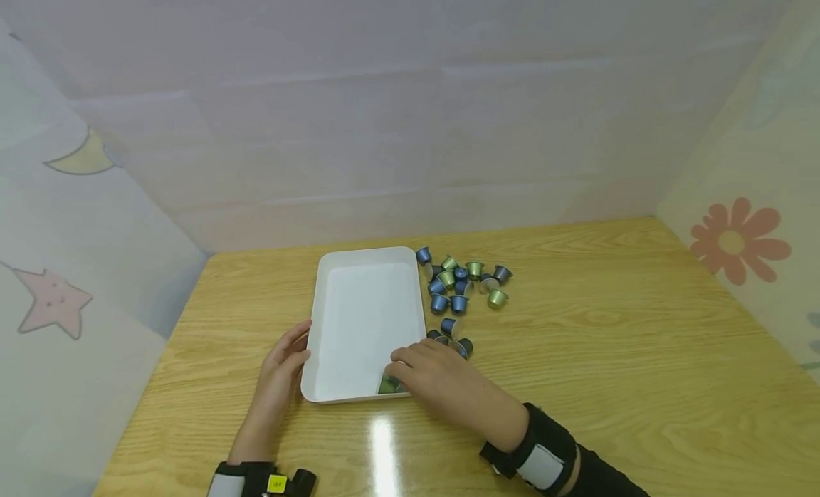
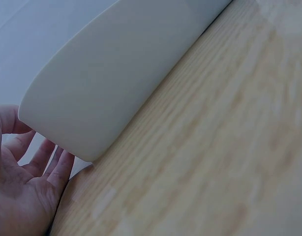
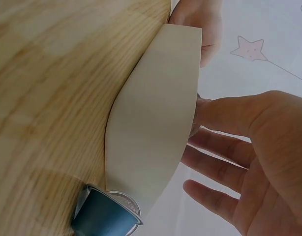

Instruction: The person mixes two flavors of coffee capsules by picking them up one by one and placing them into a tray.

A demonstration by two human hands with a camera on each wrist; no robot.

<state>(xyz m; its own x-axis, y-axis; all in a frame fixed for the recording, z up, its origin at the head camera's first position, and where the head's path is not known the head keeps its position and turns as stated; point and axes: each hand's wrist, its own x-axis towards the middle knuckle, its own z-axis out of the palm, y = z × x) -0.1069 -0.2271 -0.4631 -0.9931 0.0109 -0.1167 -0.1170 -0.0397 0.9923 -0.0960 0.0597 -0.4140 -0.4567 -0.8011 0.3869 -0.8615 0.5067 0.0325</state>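
A white rectangular tray [image 1: 368, 319] lies on the wooden table. My left hand [image 1: 285, 362] touches its left side, fingers fairly straight along the wall; the left wrist view shows this hand [image 2: 33, 182] at the tray's corner. Over the near right corner, my right hand [image 1: 432, 376] pinches a coffee capsule, mostly hidden behind the fingers and rim. In the right wrist view, the thumb and a finger of this hand [image 3: 259, 157] meet at a sliver of it. Green capsules [image 1: 387, 385] sit in that corner of the tray, partly covered by the hand.
Several blue, green and dark capsules [image 1: 458, 305] lie loose right of the tray, with a smaller group [image 1: 450, 327] nearer the right hand. One blue capsule [image 3: 104, 214] lies close to the tray's outer wall. Patterned cloth walls stand behind and at both sides.
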